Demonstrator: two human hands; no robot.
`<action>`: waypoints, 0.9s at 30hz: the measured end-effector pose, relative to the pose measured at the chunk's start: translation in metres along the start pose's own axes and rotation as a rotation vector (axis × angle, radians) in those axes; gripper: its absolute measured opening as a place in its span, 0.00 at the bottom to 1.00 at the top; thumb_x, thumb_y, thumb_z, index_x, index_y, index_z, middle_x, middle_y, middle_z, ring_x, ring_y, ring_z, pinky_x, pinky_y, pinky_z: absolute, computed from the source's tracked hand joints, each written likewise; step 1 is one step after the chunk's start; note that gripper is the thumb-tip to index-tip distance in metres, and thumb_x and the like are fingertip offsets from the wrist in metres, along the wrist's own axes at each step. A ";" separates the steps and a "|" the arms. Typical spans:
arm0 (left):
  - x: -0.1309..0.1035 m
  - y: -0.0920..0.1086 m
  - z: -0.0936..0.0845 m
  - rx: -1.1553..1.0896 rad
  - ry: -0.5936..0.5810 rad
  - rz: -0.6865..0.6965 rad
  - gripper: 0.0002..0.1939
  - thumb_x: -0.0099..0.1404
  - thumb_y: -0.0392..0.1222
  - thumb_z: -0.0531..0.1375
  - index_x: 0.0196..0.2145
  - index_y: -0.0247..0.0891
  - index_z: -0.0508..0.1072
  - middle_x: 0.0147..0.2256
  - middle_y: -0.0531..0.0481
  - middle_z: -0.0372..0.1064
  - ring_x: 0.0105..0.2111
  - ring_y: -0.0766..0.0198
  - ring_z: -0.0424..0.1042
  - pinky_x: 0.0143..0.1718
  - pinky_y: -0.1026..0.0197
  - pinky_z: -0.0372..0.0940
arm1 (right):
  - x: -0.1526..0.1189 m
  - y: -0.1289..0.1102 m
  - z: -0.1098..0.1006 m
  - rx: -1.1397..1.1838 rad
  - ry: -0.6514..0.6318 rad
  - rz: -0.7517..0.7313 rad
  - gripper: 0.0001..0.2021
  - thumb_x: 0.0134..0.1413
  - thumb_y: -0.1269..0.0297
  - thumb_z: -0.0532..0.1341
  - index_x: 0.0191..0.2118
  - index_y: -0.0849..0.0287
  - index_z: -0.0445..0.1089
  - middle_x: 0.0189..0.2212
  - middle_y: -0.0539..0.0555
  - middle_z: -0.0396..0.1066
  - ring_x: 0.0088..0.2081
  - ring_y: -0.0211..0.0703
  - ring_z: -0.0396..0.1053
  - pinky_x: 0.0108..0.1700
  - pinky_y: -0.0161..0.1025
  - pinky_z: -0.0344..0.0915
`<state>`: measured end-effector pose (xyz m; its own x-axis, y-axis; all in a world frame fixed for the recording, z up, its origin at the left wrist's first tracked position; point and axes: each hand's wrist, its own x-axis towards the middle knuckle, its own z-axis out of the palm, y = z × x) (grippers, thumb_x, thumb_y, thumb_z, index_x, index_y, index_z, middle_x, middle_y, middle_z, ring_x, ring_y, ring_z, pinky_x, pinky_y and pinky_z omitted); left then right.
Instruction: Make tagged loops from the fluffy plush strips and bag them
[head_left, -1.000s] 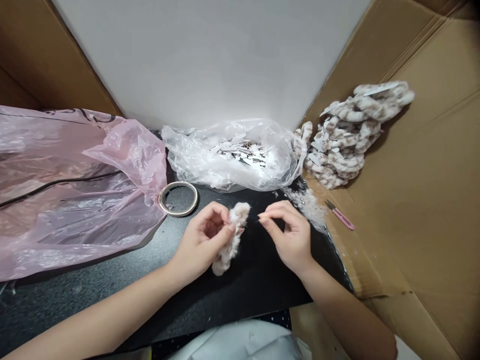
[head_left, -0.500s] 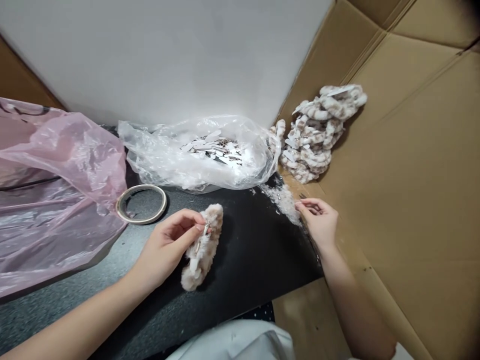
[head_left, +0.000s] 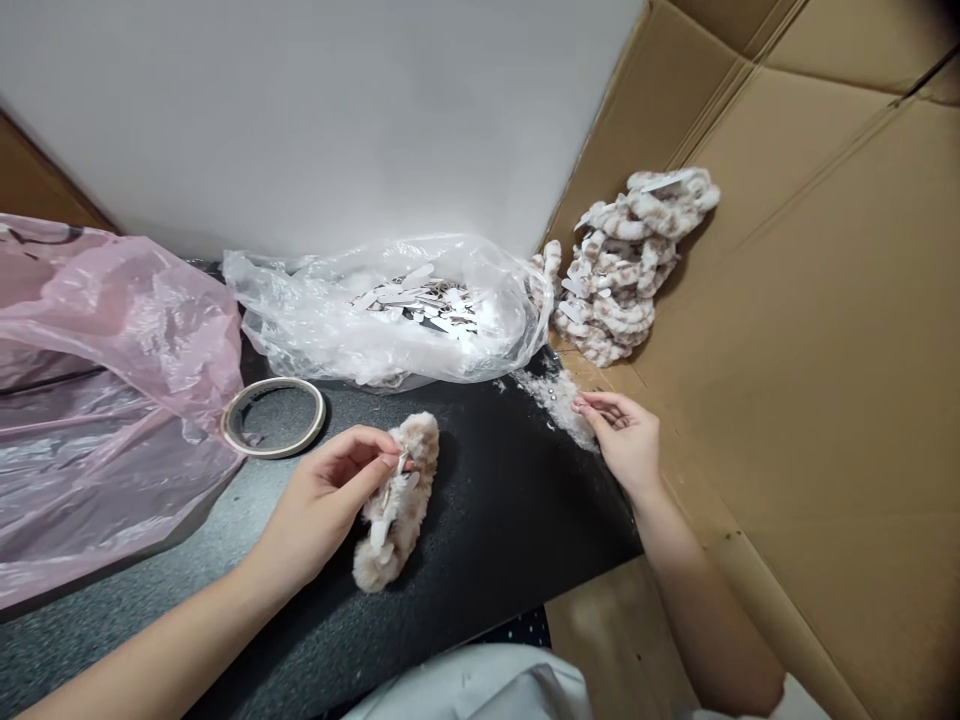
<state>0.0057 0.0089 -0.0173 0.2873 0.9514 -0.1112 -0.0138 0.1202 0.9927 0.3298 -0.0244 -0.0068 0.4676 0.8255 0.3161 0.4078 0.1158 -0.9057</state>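
My left hand (head_left: 337, 480) pinches a fluffy white-and-tan plush band (head_left: 421, 480) near its upper end, by a thin white strip or cord. A small white tag (head_left: 381, 528) hangs against the band's near side. The band stands slanted over the black tabletop. At the table's right edge, my right hand (head_left: 626, 435) has thumb and fingers closed together over a patch of white fluff (head_left: 559, 400) with tiny shiny bits in it. Whatever those fingertips hold is too small to make out.
A clear plastic bag (head_left: 315, 325) holds many white tags (head_left: 424, 297). Behind my right hand, fluffy bands (head_left: 611, 270) are heaped against the cardboard wall (head_left: 825, 330). A tape roll (head_left: 319, 425) lies left, beside a pink plastic bag (head_left: 172, 350).
My right hand has shifted slightly left over the fluff, its fingers still closed. My left hand keeps its pinch on the plush band, and the whole view has shifted a little.
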 end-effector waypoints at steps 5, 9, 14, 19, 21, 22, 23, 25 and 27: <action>-0.003 0.003 0.003 -0.024 -0.005 -0.010 0.10 0.59 0.47 0.64 0.32 0.39 0.71 0.25 0.55 0.68 0.24 0.69 0.62 0.24 0.70 0.56 | 0.004 0.004 -0.005 -0.055 -0.049 -0.023 0.10 0.52 0.59 0.64 0.37 0.59 0.75 0.36 0.58 0.79 0.39 0.48 0.78 0.45 0.46 0.74; -0.004 0.006 0.005 -0.112 -0.031 -0.011 0.08 0.59 0.45 0.64 0.31 0.39 0.71 0.26 0.55 0.69 0.26 0.69 0.64 0.26 0.69 0.58 | 0.012 0.005 -0.010 -0.144 -0.042 -0.055 0.13 0.49 0.60 0.66 0.39 0.60 0.74 0.36 0.59 0.78 0.40 0.50 0.77 0.47 0.48 0.73; -0.005 0.007 0.005 -0.201 -0.062 0.008 0.06 0.60 0.43 0.64 0.33 0.40 0.72 0.27 0.55 0.72 0.27 0.69 0.67 0.28 0.69 0.60 | 0.024 0.004 -0.014 -0.227 0.020 -0.049 0.16 0.39 0.60 0.71 0.35 0.61 0.74 0.26 0.55 0.76 0.30 0.45 0.75 0.36 0.42 0.72; -0.008 0.010 0.004 -0.329 -0.112 -0.039 0.09 0.60 0.45 0.64 0.37 0.42 0.70 0.28 0.56 0.74 0.28 0.69 0.69 0.28 0.70 0.62 | 0.032 0.009 -0.018 -0.390 0.022 -0.086 0.15 0.38 0.55 0.71 0.30 0.60 0.73 0.23 0.51 0.71 0.25 0.40 0.68 0.29 0.36 0.66; -0.007 0.012 0.005 -0.366 -0.106 -0.053 0.10 0.59 0.45 0.65 0.37 0.42 0.69 0.26 0.57 0.72 0.27 0.69 0.69 0.29 0.70 0.63 | 0.033 0.009 -0.019 -0.460 0.022 -0.106 0.14 0.39 0.54 0.70 0.27 0.60 0.73 0.22 0.51 0.70 0.25 0.40 0.66 0.28 0.36 0.64; -0.007 0.013 0.005 -0.370 -0.099 -0.054 0.10 0.59 0.45 0.66 0.36 0.42 0.69 0.25 0.58 0.72 0.27 0.70 0.69 0.29 0.71 0.63 | 0.033 0.010 -0.019 -0.505 0.020 -0.118 0.14 0.40 0.54 0.69 0.26 0.60 0.73 0.21 0.51 0.70 0.24 0.40 0.66 0.29 0.36 0.63; -0.006 0.014 0.006 -0.366 -0.095 -0.054 0.11 0.59 0.44 0.66 0.35 0.42 0.69 0.24 0.58 0.71 0.27 0.70 0.69 0.29 0.71 0.63 | 0.033 0.009 -0.019 -0.549 0.017 -0.127 0.13 0.41 0.54 0.69 0.25 0.59 0.73 0.20 0.51 0.69 0.24 0.40 0.66 0.28 0.36 0.63; -0.006 0.014 0.006 -0.358 -0.099 -0.053 0.11 0.58 0.44 0.67 0.35 0.41 0.69 0.24 0.58 0.70 0.27 0.71 0.69 0.29 0.71 0.63 | 0.034 0.009 -0.020 -0.610 0.012 -0.129 0.13 0.42 0.54 0.68 0.24 0.59 0.73 0.19 0.51 0.70 0.23 0.40 0.66 0.29 0.37 0.63; -0.005 0.014 0.006 -0.355 -0.098 -0.055 0.12 0.57 0.43 0.67 0.35 0.40 0.69 0.24 0.58 0.70 0.27 0.71 0.69 0.29 0.72 0.64 | 0.034 0.010 -0.020 -0.621 0.006 -0.113 0.13 0.42 0.54 0.67 0.24 0.59 0.75 0.20 0.52 0.72 0.23 0.42 0.67 0.29 0.37 0.64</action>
<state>0.0102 0.0036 -0.0023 0.3867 0.9112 -0.1423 -0.3217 0.2779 0.9051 0.3660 -0.0061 0.0009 0.3992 0.8234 0.4033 0.8331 -0.1421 -0.5345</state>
